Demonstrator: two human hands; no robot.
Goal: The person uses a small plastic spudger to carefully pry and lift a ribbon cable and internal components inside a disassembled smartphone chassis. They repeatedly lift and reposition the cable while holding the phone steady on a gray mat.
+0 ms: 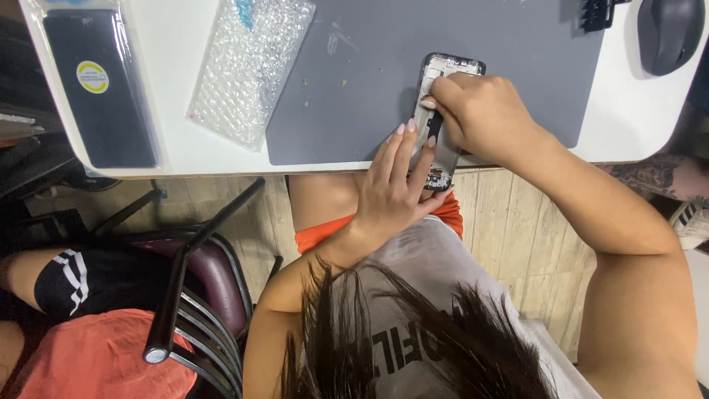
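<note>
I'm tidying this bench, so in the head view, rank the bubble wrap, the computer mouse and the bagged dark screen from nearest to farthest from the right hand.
From the right hand:
1. Computer mouse, at the table's upper right corner.
2. Bubble wrap, left of the grey mat.
3. Bagged dark screen, at the far left edge.

The tabletop (635, 118) looks like smooth white laminate with a faint sheen. On it lies a matt grey rubbery mat (369, 66), scuffed with pale marks. The opened phone (443, 111) shows a dark plastic frame and bare metal inside. Near the left edge, clear bubble wrap (247, 66) glints, and a black glass panel (100, 89) sits in a glossy plastic sleeve. The floor (509, 222) is pale, grained wood planking.
</note>
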